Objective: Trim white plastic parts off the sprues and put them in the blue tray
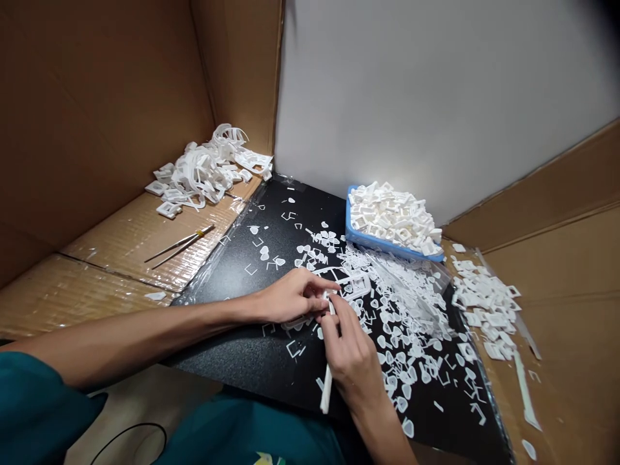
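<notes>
Over the black tabletop (232,284) my two hands meet. My left hand (290,297) is closed in a pinch on a small white plastic piece (326,295), mostly covered by fingers. My right hand (351,349) is wrapped round a slim white stick-like tool (327,391); its upper end reaches the fingertips of my left hand, its lower end points toward my body. Just beyond the fingers lies a white plastic frame (358,286). Small white teardrop-shaped pieces (405,374) and thin angular scraps (293,349) are scattered around both hands.
A blue tray (372,244) heaped with white square parts (392,216) stands at the back. White strips and frames (203,171) are piled on cardboard at left, near metal tweezers (181,245). More white parts (487,300) lie at right. Cardboard walls (97,116) enclose the table.
</notes>
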`<action>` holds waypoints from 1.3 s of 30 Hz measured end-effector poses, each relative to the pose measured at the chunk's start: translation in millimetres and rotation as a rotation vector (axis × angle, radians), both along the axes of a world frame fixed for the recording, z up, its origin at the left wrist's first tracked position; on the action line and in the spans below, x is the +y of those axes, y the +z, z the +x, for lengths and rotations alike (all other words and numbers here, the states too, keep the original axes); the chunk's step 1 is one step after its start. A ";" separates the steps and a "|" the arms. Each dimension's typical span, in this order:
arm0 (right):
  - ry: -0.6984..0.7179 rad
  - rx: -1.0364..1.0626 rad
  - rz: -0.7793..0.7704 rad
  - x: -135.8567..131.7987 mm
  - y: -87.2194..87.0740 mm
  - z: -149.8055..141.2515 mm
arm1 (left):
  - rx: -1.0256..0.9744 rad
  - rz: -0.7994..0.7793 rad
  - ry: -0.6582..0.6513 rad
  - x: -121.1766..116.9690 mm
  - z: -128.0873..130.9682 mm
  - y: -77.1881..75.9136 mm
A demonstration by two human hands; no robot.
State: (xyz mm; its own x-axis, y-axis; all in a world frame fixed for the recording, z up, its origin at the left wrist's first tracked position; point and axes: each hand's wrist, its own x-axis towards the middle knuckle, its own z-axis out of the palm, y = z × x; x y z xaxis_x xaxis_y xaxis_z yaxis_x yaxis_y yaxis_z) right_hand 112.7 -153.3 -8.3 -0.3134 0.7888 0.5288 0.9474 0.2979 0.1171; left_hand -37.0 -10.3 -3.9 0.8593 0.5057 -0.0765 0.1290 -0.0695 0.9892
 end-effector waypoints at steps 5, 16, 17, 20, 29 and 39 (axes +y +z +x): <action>-0.036 0.060 -0.027 2.5 -7.6 14.2 | -0.005 -0.091 -0.027 1.2 0.0 2.2; -0.255 0.474 -0.284 -2.0 43.1 48.2 | -0.089 -0.173 -0.038 1.4 3.1 -0.3; -0.295 0.516 -0.303 -3.8 45.0 46.2 | -0.103 -0.184 -0.035 1.1 3.4 -0.2; -0.328 0.668 -0.248 -8.2 45.7 39.1 | -0.127 -0.214 -0.043 -0.5 3.5 0.3; -0.081 0.821 -0.382 -14.4 41.7 26.3 | -0.105 -0.167 -0.001 -6.9 -0.2 1.2; -0.094 0.822 -0.513 -13.4 45.0 25.0 | -0.067 -0.142 0.014 -4.1 -1.4 -4.8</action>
State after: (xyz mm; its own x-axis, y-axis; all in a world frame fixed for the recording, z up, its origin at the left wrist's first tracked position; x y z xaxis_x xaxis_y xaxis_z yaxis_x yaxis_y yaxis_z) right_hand 137.7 -166.7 36.7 0.0759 0.9873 0.1394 0.6981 0.0472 -0.7144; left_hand -38.3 -14.4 -8.7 0.8579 0.5058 -0.0909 0.0626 0.0727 0.9954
